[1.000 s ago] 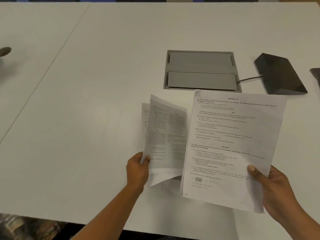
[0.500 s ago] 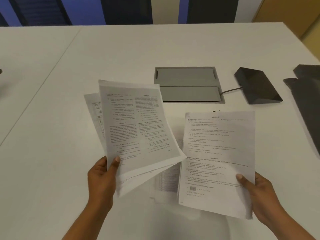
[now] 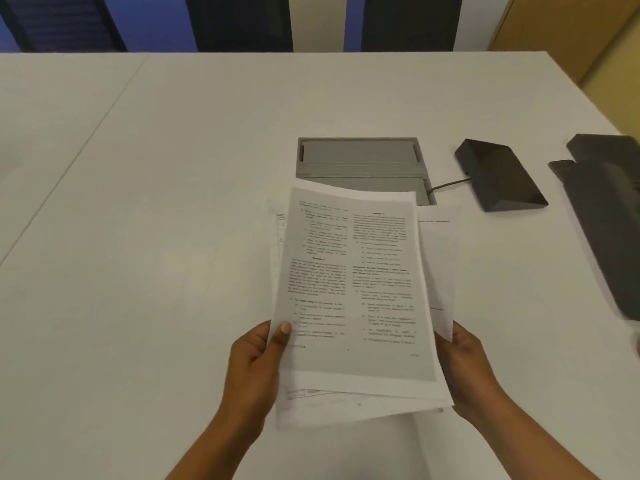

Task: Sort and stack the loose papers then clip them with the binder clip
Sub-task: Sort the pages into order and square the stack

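Both hands up over the white table (image 3: 173, 237), holding one loose stack of papers (image 3: 349, 289) between them, above the near middle of the table. Left hand (image 3: 254, 367) at the stack's lower left edge: grip pinching the sheets, thumb (image 3: 282, 336) lying on the printed top page, fingers hidden behind. Right hand (image 3: 465, 372) at the lower right edge, grip closed on the sheets from the side and back; its thumb is hidden by paper. Stack uneven: top page shows two columns of print, other sheets stick out at left, right and bottom, and one sheet on the right bows forward. Top edge of the stack overlaps, in view, a grey cable hatch (image 3: 360, 157) set into the table. A cord (image 3: 448, 184) runs from the hatch to a dark wedge-shaped box (image 3: 498, 174) on the right. Further right, at the frame edge, a dark flat object (image 3: 609, 216), blurred. No clip identifiable in view.
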The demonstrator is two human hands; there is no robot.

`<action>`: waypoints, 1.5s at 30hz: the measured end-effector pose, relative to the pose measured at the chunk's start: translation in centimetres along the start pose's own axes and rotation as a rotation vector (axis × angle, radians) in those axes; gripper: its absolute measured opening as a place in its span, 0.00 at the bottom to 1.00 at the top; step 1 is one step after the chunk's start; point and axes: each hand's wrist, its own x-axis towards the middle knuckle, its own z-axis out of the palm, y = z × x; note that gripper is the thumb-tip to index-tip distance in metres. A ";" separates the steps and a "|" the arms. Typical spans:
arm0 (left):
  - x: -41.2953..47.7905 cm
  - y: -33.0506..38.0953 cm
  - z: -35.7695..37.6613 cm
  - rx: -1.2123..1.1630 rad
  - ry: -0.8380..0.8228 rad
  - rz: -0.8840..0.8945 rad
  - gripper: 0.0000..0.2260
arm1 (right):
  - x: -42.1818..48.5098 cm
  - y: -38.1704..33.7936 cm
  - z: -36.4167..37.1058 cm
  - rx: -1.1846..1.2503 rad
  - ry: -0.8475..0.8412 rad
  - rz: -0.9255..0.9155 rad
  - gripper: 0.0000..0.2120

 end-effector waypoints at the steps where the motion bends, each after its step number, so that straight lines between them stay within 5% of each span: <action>1: 0.0 -0.1 0.3 0.020 -0.021 -0.010 0.11 | 0.0 -0.2 0.3 -0.013 -0.018 0.002 0.06; 7: 0.7 -0.5 0.9 0.294 0.035 0.082 0.05 | 0.4 -0.8 1.1 0.025 -0.070 0.045 0.11; 9: 1.0 -0.5 0.6 0.437 0.116 0.137 0.14 | 0.3 -1.0 0.9 0.045 -0.085 0.055 0.10; 12: 2.0 0.2 0.0 0.251 0.064 0.004 0.25 | 0.0 -1.2 0.7 0.074 -0.111 0.060 0.11; 17: 2.8 1.0 0.5 -0.076 -0.253 -0.227 0.13 | -0.1 -1.5 0.6 0.043 -0.158 0.016 0.17; 28: 3.8 -0.4 2.3 -0.020 -0.194 -0.061 0.18 | 1.3 -2.2 0.1 -0.063 -0.237 -0.150 0.17; 38: 5.1 -0.3 4.3 0.165 -0.018 0.423 0.20 | 1.1 -3.1 2.1 -0.147 -0.168 -0.435 0.21; 45: 5.3 -1.5 4.0 0.143 -0.095 0.371 0.20 | 1.1 -2.0 2.4 -0.173 -0.210 -0.463 0.27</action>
